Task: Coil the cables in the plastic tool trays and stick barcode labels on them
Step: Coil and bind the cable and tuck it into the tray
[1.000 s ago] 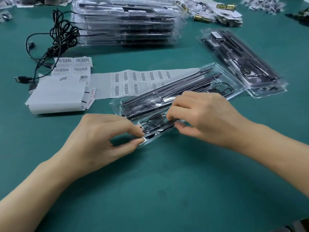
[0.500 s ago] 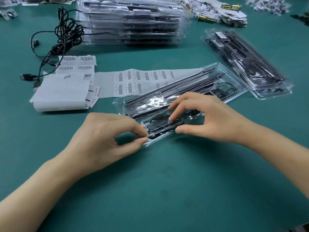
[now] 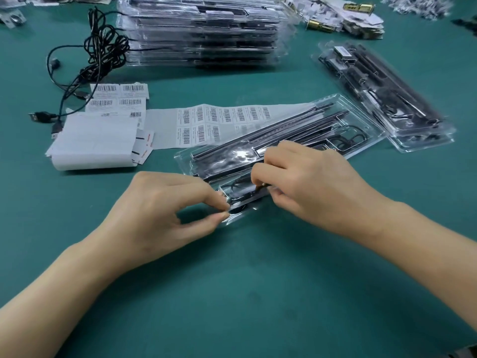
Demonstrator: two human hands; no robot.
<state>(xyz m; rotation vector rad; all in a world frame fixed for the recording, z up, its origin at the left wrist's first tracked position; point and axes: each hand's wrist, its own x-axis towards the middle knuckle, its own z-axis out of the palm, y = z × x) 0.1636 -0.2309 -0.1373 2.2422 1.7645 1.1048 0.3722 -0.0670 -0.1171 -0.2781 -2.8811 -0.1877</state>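
A clear plastic tool tray (image 3: 281, 140) lies slantwise on the green worktop (image 3: 232, 293). The left hand (image 3: 160, 213) pinches the tray's near corner between thumb and forefinger; the right hand (image 3: 309, 184) has its fingers closed on the black cable (image 3: 233, 188) in the near compartment. Behind lies a strip of barcode labels (image 3: 214, 120); their small print is unreadable.

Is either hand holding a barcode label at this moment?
No. Both the left hand and right hand work at the near end of the clear tray; the label strip lies untouched behind.
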